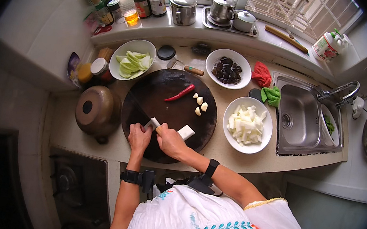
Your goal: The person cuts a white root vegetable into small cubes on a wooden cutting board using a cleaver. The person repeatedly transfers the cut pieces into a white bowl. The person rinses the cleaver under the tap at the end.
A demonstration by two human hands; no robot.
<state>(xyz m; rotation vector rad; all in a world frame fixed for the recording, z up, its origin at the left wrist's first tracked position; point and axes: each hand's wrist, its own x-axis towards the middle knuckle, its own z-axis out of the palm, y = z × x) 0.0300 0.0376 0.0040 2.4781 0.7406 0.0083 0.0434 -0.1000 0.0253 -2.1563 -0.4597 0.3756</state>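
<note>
A round dark chopping board (166,112) lies before me on the counter. My right hand (171,141) grips a kitchen knife by its pale handle (159,129); the blade looks thin and dark, seen nearly edge-on, and points to the far left. Against the blade, my left hand (139,139) holds a white piece of food (149,124) with curled fingers, which partly hide it. A white rectangular block (186,132) lies just right of my right hand. Farther up the board are a red chili pepper (179,93) and several peeled garlic cloves (200,100).
Bowls hold green slices (133,63), dark soaked fungus (226,70) and white cut pieces (245,125). A peeler (188,68) lies behind the board. An upturned pot (95,111) stands left, a steel sink (301,111) right. Bottles (142,1) and steel pots (182,11) line the sill.
</note>
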